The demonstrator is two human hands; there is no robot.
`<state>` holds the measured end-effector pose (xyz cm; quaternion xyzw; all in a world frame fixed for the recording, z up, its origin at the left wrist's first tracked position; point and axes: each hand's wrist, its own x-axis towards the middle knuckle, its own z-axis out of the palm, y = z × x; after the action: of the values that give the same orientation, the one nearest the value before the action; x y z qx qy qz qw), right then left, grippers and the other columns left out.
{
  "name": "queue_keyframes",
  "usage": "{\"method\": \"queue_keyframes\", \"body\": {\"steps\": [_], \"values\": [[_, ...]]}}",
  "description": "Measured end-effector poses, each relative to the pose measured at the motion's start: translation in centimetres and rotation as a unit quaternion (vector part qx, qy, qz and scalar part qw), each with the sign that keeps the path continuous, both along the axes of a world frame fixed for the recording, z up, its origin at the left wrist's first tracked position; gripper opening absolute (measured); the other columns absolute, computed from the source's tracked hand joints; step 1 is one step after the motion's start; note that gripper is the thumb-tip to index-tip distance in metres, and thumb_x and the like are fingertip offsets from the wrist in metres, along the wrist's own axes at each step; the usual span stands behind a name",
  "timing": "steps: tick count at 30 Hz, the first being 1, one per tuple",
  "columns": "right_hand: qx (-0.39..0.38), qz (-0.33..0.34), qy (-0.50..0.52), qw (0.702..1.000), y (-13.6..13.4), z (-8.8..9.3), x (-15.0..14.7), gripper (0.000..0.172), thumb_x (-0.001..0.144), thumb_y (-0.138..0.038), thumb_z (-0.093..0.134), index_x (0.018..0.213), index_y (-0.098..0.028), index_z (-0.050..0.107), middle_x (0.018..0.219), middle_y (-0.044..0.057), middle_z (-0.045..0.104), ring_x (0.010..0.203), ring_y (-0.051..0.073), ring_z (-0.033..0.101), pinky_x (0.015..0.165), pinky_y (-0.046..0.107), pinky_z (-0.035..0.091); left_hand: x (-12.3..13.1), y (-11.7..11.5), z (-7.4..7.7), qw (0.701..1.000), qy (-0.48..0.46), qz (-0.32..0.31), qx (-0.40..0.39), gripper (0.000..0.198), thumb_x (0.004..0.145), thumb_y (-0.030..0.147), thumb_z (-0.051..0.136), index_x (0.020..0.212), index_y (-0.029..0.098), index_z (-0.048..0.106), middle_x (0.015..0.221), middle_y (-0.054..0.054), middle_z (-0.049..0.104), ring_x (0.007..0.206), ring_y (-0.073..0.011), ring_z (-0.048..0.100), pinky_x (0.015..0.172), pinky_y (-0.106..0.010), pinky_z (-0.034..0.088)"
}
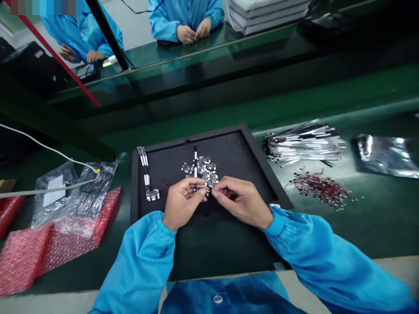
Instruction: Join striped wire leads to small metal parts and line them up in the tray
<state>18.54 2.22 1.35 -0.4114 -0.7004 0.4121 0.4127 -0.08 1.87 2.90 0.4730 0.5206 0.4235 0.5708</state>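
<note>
My left hand (183,203) and my right hand (240,204) meet above a black tray (196,139), their fingertips pinching a small circuit board (207,192) from either side. Its exact edges are hidden by my fingers. Just beyond my fingertips lies a cluster of small circuit boards (201,170) joined by a black-and-white ribbon cable (195,159). Further left on the tray lies another ribbon cable (145,170), ending in a small board (152,195).
On the green belt, a bundle of ribbon cables (304,144), a heap of small red-and-black parts (319,187) and a silver bag (384,155) lie right. Plastic bags (94,187) and red bubble wrap (49,244) lie left. Two co-workers (185,22) sit opposite.
</note>
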Motion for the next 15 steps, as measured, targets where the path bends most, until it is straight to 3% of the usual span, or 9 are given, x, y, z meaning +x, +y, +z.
{"method": "queue_keyframes", "body": {"steps": [15], "values": [[-0.008,0.001,-0.009,1.0,0.02,-0.01,0.02,0.013,0.094,-0.024,0.059,0.084,-0.018,0.066,0.075,0.001,0.06,0.059,0.011,0.05,0.053,0.025,0.04,-0.17,-0.16,-0.6,0.998,0.042,-0.014,0.04,0.02,0.081,0.02,0.072,0.1,0.014,0.071,0.089,-0.006,0.073,0.069,-0.0119,0.067,0.068,-0.024,0.058]]}}
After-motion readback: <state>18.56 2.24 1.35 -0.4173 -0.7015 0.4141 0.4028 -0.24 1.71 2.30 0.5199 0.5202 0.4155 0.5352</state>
